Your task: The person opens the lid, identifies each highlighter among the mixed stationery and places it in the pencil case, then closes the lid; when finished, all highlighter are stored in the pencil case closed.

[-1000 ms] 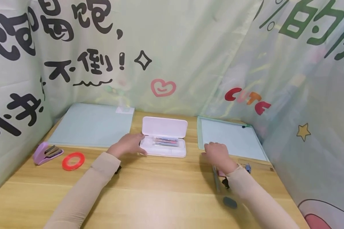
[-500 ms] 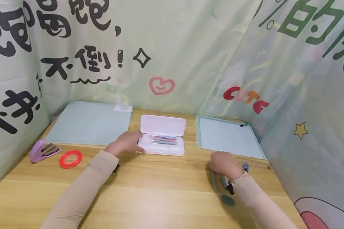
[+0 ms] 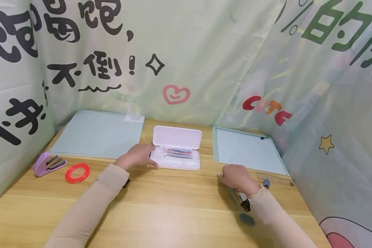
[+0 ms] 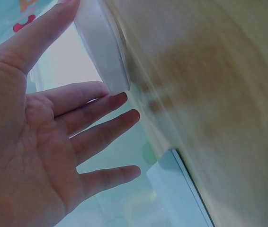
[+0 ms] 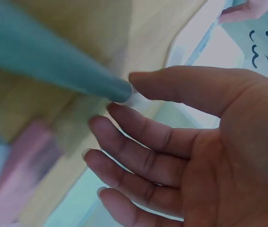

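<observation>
My left hand (image 3: pixel 136 156) holds the left end of an open white pencil case (image 3: pixel 161 163). In the left wrist view the thumb and index finger lie on opposite sides of the case (image 4: pixel 103 47), the other fingers spread. A clear pack of pens (image 3: pixel 178 153) lies inside the case. My right hand (image 3: pixel 237 177) pinches one end of a teal pen (image 5: pixel 63 59) between thumb and fingertips. In the head view the hand covers part of that tilted pen. Beside it, in the right wrist view, is a blurred pink block (image 5: pixel 27 172).
A dark oval piece (image 3: pixel 247 219) lies near the right forearm. Right of that hand are a blue binder clip (image 3: pixel 266 182) and a clear ruler (image 3: pixel 282 179). Two pale blue folders, left (image 3: pixel 96 134) and right (image 3: pixel 248 150), lie behind. Red tape (image 3: pixel 77 173) and a purple stapler (image 3: pixel 46 165) stand left.
My right hand has come down from the right folder's edge to the pen, which now tilts in its fingers. The left hand has stayed at the pencil case.
</observation>
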`<move>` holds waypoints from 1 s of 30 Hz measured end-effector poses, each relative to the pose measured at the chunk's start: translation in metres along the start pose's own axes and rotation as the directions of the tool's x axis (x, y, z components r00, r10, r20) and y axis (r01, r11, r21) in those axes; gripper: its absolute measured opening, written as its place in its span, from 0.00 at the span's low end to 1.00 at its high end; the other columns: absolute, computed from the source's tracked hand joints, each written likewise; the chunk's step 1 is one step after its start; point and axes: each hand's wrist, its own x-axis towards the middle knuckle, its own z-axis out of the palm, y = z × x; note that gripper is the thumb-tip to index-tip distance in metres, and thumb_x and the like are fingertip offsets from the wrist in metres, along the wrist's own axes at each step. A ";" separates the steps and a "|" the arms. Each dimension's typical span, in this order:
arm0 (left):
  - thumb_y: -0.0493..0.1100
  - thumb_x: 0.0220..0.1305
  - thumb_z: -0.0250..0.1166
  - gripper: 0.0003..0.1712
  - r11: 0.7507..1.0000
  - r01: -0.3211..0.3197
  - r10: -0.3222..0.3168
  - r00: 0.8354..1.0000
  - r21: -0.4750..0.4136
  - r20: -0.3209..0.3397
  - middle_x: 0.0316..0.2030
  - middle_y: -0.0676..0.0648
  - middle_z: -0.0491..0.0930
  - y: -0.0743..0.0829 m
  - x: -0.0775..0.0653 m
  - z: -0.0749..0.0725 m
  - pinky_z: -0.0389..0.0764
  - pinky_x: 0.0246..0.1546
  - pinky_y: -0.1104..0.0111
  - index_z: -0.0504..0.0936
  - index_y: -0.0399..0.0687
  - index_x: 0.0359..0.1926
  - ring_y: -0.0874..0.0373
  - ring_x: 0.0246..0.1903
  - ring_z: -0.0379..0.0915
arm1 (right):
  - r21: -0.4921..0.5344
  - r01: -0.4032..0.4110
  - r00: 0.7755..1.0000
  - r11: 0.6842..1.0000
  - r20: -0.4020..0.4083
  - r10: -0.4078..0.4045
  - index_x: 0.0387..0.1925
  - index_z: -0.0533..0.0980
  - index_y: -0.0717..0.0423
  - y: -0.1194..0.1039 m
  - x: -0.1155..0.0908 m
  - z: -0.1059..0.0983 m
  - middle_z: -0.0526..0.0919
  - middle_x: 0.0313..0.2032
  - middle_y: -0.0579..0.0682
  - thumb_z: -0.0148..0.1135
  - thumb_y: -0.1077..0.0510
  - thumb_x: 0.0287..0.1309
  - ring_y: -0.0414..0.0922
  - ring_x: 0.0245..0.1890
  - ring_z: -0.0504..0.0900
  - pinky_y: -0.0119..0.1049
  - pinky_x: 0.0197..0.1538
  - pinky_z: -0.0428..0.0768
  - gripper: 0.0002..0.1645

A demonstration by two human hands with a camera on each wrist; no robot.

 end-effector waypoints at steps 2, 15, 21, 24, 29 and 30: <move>0.71 0.38 0.60 0.55 1.000 0.001 -0.001 1.000 0.002 0.000 0.59 0.43 0.61 0.000 -0.001 0.000 0.59 0.54 0.55 0.60 0.40 0.61 0.47 0.57 0.55 | -0.013 0.009 0.999 1.000 -0.037 -0.009 0.08 0.64 0.49 -0.006 0.007 -0.005 0.63 0.08 0.43 0.52 0.47 0.54 0.41 0.11 0.63 0.36 0.17 0.61 0.22; 0.70 0.38 0.60 0.54 1.000 0.006 -0.006 1.000 -0.003 -0.006 0.58 0.44 0.62 -0.001 -0.005 0.002 0.58 0.54 0.55 0.61 0.40 0.61 0.48 0.57 0.56 | -0.234 0.324 0.782 0.917 -0.479 -0.399 0.15 0.64 0.48 -0.058 0.062 -0.019 0.56 0.10 0.39 0.57 0.56 0.48 0.36 0.09 0.55 0.32 0.11 0.55 0.13; 0.71 0.37 0.60 0.55 1.000 0.016 -0.016 1.000 0.001 -0.001 0.59 0.45 0.61 0.001 -0.005 0.002 0.58 0.55 0.56 0.61 0.41 0.61 0.49 0.57 0.56 | -0.304 0.389 0.770 0.870 -0.411 -0.488 0.26 0.75 0.47 -0.084 0.092 -0.021 0.69 0.16 0.41 0.55 0.52 0.53 0.37 0.12 0.65 0.31 0.12 0.61 0.05; 0.71 0.36 0.60 0.55 1.000 0.025 -0.025 1.000 -0.001 0.004 0.59 0.45 0.61 0.002 -0.004 0.002 0.58 0.55 0.57 0.61 0.42 0.61 0.49 0.58 0.55 | -0.329 0.395 0.763 0.858 -0.403 -0.506 0.27 0.76 0.46 -0.095 0.105 -0.021 0.71 0.18 0.42 0.55 0.52 0.53 0.38 0.15 0.68 0.33 0.13 0.64 0.05; 0.72 0.35 0.61 0.55 0.999 0.042 -0.042 0.999 0.003 -0.004 0.59 0.46 0.61 0.002 -0.004 0.001 0.59 0.55 0.59 0.62 0.43 0.61 0.50 0.57 0.56 | -0.395 0.375 0.748 0.839 -0.406 -0.525 0.25 0.76 0.45 -0.107 0.122 -0.015 0.71 0.18 0.43 0.54 0.50 0.54 0.40 0.16 0.71 0.35 0.14 0.68 0.08; 0.72 0.35 0.61 0.55 0.999 0.042 -0.042 0.999 0.002 -0.006 0.59 0.46 0.61 0.002 -0.004 0.001 0.59 0.55 0.59 0.62 0.42 0.61 0.50 0.57 0.56 | -0.402 0.372 0.747 0.837 -0.406 -0.527 0.25 0.76 0.46 -0.109 0.124 -0.015 0.71 0.18 0.43 0.53 0.50 0.55 0.41 0.16 0.71 0.35 0.14 0.68 0.09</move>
